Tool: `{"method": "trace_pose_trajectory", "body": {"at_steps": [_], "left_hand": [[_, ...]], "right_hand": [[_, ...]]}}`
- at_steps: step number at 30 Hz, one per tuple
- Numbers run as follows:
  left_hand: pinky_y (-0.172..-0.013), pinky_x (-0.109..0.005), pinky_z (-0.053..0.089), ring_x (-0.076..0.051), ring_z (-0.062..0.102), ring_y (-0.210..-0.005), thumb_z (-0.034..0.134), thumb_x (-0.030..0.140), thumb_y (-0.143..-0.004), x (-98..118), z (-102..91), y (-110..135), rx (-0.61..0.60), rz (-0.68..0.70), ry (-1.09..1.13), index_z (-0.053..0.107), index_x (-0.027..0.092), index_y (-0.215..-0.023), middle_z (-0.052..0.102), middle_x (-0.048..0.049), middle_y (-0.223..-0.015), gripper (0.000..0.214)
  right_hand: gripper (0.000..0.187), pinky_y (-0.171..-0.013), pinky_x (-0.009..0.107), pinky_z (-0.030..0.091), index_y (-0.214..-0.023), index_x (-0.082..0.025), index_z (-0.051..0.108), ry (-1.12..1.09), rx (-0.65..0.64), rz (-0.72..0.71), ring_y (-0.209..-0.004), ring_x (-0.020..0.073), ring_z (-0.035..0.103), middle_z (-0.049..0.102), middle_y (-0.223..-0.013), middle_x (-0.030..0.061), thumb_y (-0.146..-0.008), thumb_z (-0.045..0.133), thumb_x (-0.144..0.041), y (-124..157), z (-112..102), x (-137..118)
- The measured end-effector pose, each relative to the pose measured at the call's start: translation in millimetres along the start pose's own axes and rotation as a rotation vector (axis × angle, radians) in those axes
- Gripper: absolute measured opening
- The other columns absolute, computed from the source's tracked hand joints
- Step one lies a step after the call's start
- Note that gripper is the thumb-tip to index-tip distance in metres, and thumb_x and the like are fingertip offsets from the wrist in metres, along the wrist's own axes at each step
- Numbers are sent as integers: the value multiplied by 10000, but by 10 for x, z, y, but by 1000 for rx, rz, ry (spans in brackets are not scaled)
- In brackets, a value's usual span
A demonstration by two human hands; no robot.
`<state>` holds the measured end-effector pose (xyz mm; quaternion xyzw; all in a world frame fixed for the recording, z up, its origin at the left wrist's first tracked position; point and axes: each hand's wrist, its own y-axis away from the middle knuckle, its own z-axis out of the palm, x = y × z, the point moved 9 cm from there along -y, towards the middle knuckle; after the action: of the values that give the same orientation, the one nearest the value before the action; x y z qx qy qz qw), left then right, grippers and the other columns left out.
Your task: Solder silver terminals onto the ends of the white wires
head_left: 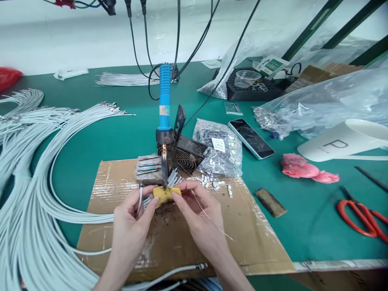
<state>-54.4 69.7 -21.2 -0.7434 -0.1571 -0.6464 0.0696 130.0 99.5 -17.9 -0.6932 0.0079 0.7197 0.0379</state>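
Closest to you, a couple of white cable ends (194, 267) poke across the near edge of the cardboard sheet (248, 242), and right above them your two hands meet over it. Your left hand (133, 216) is pinching the left end of the yellow block (165, 194), and a white wire (140, 200) curls up between its fingers. Your right hand (197, 210) pinches the block's right end, with a thin bare strand (212, 221) trailing off toward your right wrist. So the block sits dead centre between both sets of fingertips, and the tip of the blue-handled soldering iron (165, 95) comes straight down on its top. Just behind the tip there's a grey metal block (148, 166) with short wires on it, and a small black fan (186, 158). Loose metal terminals (209, 180) are scattered near your right hand. The big sweep of white cables (36, 173) crowds the left side. Off to the right, well apart: bagged parts (220, 150), a phone (251, 138), a pink rag (303, 169), red scissors (360, 216)
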Motion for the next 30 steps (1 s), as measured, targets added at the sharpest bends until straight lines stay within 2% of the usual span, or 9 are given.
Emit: {"method": "trace_pose_trajectory", "body": {"at_steps": [4,9,13,17,21,25,28,30], "left_hand": [[-547,-235,337,-118,402,-584,743,282,-867,42,12,74,-12,47,-92,819,218,-946,619,22,-758,126],[-531,-246,330,-126,417,-572,742,322,-849,-93,59,49,-45,-46,-93,791,186,-946,587,24,-688,174],[-519,-243,346,-133,445,-559,750,332,-853,-123,66,27,-40,-52,-96,773,188,-953,600,26,-653,177],[-528,-253,362,-145,483,-588,732,293,-867,-8,78,44,-8,13,-114,781,200,-969,670,-3,-755,146],[-520,-254,341,-127,410,-554,721,239,-871,163,107,74,29,112,-136,813,226,-956,639,11,-785,125],[-495,-252,317,-116,376,-523,744,197,-832,163,123,60,27,122,-122,827,227,-915,618,19,-762,121],[-501,-246,315,-119,393,-531,771,195,-805,44,136,44,-3,59,-72,818,216,-872,576,30,-684,84],[-547,-230,379,-131,499,-585,767,236,-823,-63,156,61,-36,-14,4,787,206,-921,612,19,-698,104]], "right_hand": [[13,-734,275,586,-892,-230,702,78,-1,-30,-789,180,706,743,-861,21,-903,708,-234,93,-37,16],[23,-730,285,578,-940,-237,704,185,12,-67,-799,186,707,752,-897,20,-932,688,-223,133,-62,69],[70,-733,288,563,-971,-241,705,263,32,-152,-795,179,690,748,-893,12,-947,668,-187,138,-45,3],[143,-779,324,549,-998,-232,727,314,33,-311,-818,193,678,755,-909,29,-936,660,-123,161,19,-192],[224,-815,350,554,-1014,-238,757,309,14,-407,-860,210,696,781,-941,47,-928,636,-70,181,67,-328],[233,-812,368,561,-996,-261,791,276,-3,-356,-840,219,698,793,-922,42,-917,653,-91,157,58,-280],[165,-771,356,585,-954,-264,813,230,-12,-212,-812,213,716,798,-896,36,-905,699,-156,101,20,-107],[86,-714,340,621,-922,-246,816,178,-7,-81,-771,212,752,812,-871,40,-894,735,-238,69,-49,58]]}}
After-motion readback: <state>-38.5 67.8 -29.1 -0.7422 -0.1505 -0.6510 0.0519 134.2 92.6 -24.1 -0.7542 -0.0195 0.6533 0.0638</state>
